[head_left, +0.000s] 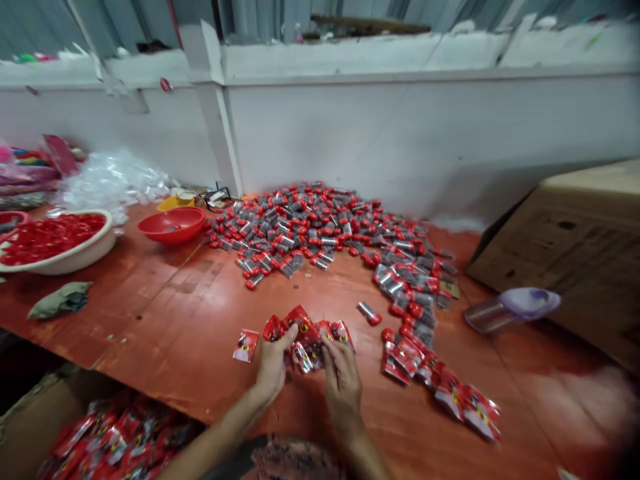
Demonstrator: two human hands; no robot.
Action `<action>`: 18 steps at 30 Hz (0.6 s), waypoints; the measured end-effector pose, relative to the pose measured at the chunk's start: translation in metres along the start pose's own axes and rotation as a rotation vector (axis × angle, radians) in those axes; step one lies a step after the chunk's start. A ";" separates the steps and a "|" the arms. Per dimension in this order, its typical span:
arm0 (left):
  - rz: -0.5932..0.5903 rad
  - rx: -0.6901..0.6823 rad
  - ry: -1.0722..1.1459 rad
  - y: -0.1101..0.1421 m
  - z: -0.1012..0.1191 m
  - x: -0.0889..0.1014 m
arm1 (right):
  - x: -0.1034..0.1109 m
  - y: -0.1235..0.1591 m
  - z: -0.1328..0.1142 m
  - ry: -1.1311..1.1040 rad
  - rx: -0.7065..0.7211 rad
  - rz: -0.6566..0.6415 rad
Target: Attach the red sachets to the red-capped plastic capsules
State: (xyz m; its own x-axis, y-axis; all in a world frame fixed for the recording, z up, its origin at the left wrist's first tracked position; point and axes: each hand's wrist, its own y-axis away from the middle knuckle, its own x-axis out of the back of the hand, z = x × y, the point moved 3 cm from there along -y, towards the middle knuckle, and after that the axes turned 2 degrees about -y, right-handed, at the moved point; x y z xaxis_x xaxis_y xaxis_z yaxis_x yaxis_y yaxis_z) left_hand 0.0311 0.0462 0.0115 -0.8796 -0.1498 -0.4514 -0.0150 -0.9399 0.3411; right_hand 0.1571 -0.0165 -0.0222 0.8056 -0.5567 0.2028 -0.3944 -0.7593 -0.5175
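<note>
Red packets [306, 335] partly hidden behind the left hand [273, 367] and right hand [343, 390], their print too small to read. Near-left box [45, 407] cut off by the lower edge. Right carton [575, 267] cut off by the right edge, its markings blurred. Far-left basin [60, 257] clipped by the left edge.

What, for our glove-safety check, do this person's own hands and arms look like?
The left hand and right hand are bare, with no gloves, and no ring, watch or bracelet shows. The left forearm and right forearm are bare too, with no sleeves in view. A dark garment with a pale, reddish pattern shows between them.
</note>
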 end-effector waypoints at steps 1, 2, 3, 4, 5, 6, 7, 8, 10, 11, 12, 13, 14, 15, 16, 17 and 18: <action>0.010 -0.004 -0.001 0.000 0.001 0.000 | 0.001 -0.001 0.001 0.009 0.018 -0.001; 0.021 -0.006 -0.013 0.000 0.001 0.000 | 0.002 -0.001 0.001 0.018 0.025 -0.002; 0.031 -0.010 -0.032 0.000 0.001 0.000 | 0.002 -0.001 0.000 0.024 0.025 -0.002; 0.039 -0.014 -0.057 0.000 0.001 0.001 | 0.002 -0.001 -0.001 0.029 0.020 -0.001; 0.048 -0.017 -0.087 0.001 0.000 0.002 | 0.002 -0.001 -0.002 0.031 0.009 -0.001; 0.055 -0.022 -0.116 0.002 0.000 0.002 | 0.002 0.000 -0.004 0.031 0.001 0.001; 0.063 -0.026 -0.144 0.002 -0.001 0.003 | 0.002 0.000 -0.005 0.030 0.002 -0.001; 0.074 -0.030 -0.167 0.003 -0.001 0.004 | 0.002 0.001 -0.006 0.030 0.019 -0.006; 0.101 -0.049 -0.195 0.003 -0.002 0.006 | 0.001 0.003 -0.007 0.037 0.093 -0.011; 0.110 -0.066 -0.194 0.003 -0.002 0.007 | 0.001 0.004 -0.007 0.044 0.127 -0.011; 0.109 -0.077 -0.193 0.003 -0.003 0.008 | 0.000 0.004 -0.007 0.050 0.144 -0.006; 0.101 -0.085 -0.194 0.002 -0.003 0.008 | 0.000 0.004 -0.007 0.053 0.140 0.000; 0.083 -0.091 -0.195 0.002 -0.003 0.009 | 0.000 0.003 -0.007 0.051 0.115 0.008; 0.059 -0.091 -0.201 0.003 -0.003 0.009 | 0.000 0.002 -0.008 0.042 0.071 0.013; 0.036 -0.091 -0.207 0.004 -0.003 0.009 | 0.001 0.001 -0.010 0.026 0.021 0.014; 0.020 -0.108 -0.205 0.005 -0.002 0.009 | 0.001 0.000 -0.013 0.004 -0.034 0.014; 0.005 -0.121 -0.212 0.006 0.000 0.009 | 0.002 0.000 -0.016 -0.024 -0.092 0.007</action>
State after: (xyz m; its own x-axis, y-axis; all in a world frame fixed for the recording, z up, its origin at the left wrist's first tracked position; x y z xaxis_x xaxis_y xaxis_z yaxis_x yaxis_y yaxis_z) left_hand 0.0230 0.0387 0.0094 -0.9600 -0.0986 -0.2621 0.0353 -0.9711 0.2359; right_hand 0.1516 -0.0225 -0.0084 0.8127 -0.5547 0.1786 -0.4384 -0.7839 -0.4397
